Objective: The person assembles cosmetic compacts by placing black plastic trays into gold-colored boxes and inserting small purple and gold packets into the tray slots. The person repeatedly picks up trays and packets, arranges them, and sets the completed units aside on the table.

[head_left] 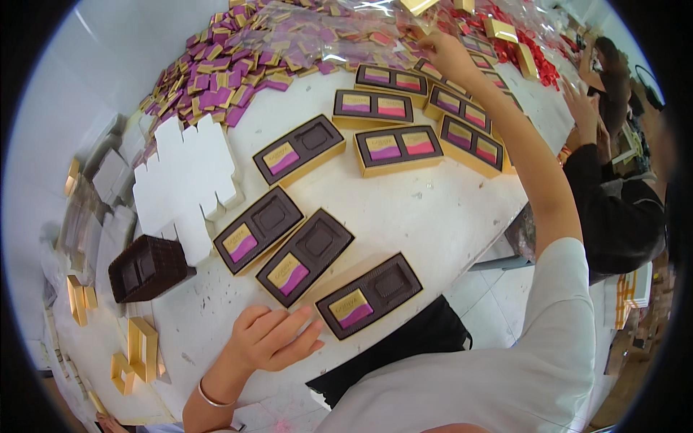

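My left hand (278,340) hovers at the near table edge with loosely bent fingers apart and nothing in them. Just beyond it lie a gold-rimmed box (393,281) with a dark two-compartment insert and two similar boxes (321,237) (274,208). Each has a gold-and-purple wrapped square (351,309) in its left compartment; the right one is bare. Another half-filled box (314,138) lies farther back. My right hand (444,56) stretches to the far side, fingers extended over a pile of wrapped pieces beside clear plastic. Its fingertips are small and partly hidden.
Several filled boxes (399,170) stand far right of centre. Purple wrapped squares (209,83) are heaped at the back, red pieces (545,66) behind my right hand. At left are white cut card (184,173), stacked brown inserts (148,268) and gold sleeves (142,349). People (613,195) work at right.
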The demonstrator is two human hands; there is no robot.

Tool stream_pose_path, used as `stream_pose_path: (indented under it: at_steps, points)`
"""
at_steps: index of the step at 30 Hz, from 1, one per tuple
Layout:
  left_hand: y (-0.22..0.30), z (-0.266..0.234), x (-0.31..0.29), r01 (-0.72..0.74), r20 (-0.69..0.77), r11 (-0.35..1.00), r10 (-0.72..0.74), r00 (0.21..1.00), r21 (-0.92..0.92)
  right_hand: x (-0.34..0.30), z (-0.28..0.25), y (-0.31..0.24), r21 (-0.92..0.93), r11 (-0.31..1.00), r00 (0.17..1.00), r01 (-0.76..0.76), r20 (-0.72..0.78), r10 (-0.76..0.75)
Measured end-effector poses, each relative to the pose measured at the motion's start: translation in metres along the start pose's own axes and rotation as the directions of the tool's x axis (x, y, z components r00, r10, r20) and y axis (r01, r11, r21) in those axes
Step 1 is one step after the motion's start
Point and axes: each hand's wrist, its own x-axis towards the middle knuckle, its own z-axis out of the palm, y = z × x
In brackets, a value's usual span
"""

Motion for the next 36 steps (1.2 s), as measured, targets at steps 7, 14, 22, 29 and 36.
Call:
stream_pose_path:
  at_steps: [7, 14, 22, 29, 36]
  points:
    - [-0.002, -0.007, -0.01, 0.041, 0.059, 0.999, -0.041, 0.997, -0.002, 0.081, 0.092, 0.04, -0.156, 0.988, 0.953, -0.017, 0.296, 0.063]
    - [-0.001, -0.008, -0.007, 0.089, 0.061, 0.995, -0.086, 0.994, -0.037, 0.1, 0.117, 0.03, -0.055, 0.998, 0.974, -0.016, 0.223, 0.028]
    - [-0.002, -0.009, -0.004, 0.072, 0.039, 0.997, -0.071, 0.997, -0.026, 0.051, -0.006, -0.003, 0.701, 0.67, 0.969, -0.243, 0.202, 0.141]
    - [-0.01, -0.009, 0.038, 0.207, 0.027, 0.971, -0.212, 0.977, 0.12, -0.047, -0.034, -0.121, 0.929, 0.064, 0.886, -0.365, 0.368, -0.28]
    - [-0.098, 0.02, 0.105, 0.584, 0.181, 0.773, -0.629, 0.756, 0.246, -0.036, -0.004, -0.169, 0.889, 0.343, 0.822, -0.303, 0.426, -0.379]
